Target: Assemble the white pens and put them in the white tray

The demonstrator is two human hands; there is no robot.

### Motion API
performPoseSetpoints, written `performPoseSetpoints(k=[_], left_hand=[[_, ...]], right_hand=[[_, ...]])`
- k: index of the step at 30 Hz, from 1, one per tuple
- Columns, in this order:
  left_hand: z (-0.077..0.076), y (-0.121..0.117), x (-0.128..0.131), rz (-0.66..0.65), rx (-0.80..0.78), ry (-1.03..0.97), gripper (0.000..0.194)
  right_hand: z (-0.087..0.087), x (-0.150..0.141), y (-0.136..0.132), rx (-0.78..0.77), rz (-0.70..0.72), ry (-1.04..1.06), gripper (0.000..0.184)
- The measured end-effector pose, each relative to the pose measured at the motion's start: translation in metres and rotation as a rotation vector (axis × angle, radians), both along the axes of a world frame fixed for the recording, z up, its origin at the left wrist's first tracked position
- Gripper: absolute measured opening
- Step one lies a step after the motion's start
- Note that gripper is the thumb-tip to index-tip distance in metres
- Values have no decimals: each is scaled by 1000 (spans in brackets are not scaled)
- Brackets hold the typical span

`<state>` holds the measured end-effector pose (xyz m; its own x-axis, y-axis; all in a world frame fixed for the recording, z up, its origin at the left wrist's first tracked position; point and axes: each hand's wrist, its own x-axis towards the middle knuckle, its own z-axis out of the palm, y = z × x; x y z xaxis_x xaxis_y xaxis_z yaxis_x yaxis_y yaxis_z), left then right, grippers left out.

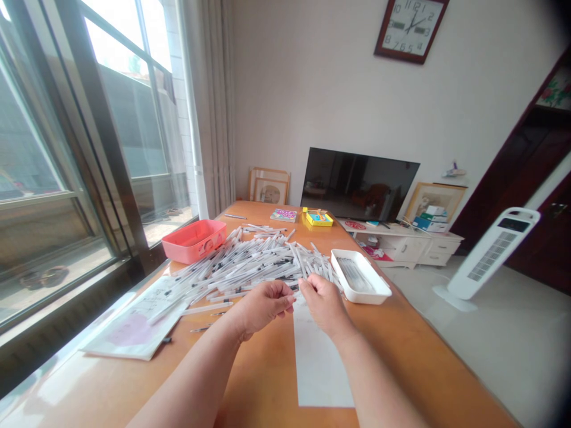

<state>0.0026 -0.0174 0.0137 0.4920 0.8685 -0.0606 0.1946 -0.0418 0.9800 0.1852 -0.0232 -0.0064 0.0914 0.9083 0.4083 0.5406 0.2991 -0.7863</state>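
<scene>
hands (pixel 263 306): 2 | pens (pixel 250 266): too many to count | white tray (pixel 345 264): 1 | pink tray (pixel 190 248): 1 | wall clock (pixel 409 30): 1

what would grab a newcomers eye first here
A big heap of white pens fills the middle of the wooden table, with the left hand and right hand at its near edge. A coral plastic box sits left of the heap, and a white tray sits right of it.

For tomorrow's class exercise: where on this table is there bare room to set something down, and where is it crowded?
Bare wood lies right of the white paper sheet, below the white tray, and left of that sheet. The pile of white pens is crowded.
</scene>
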Motion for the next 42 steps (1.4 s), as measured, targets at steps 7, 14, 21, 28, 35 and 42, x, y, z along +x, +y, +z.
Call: performPoseSetpoints(k=[7, 14, 21, 28, 35, 42], left_hand=[[1, 0, -1, 3, -6, 0, 31], [-2, 4, -2, 11, -25, -23, 33], [1, -2, 1, 18, 12, 33, 30], [2, -1, 0, 16, -3, 11, 32], [2, 0, -1, 24, -18, -12, 33], [5, -3, 1, 28, -9, 30, 34]], right_hand=[[8, 7, -2, -88, 54, 109, 50], [13, 9, -3, -97, 198, 185, 33], [3, 7, -1, -46, 27, 7, 48], [8, 8, -2, -88, 112, 128, 44], [10, 7, -3, -112, 208, 226, 34], [5, 6, -2, -84, 71, 104, 45]])
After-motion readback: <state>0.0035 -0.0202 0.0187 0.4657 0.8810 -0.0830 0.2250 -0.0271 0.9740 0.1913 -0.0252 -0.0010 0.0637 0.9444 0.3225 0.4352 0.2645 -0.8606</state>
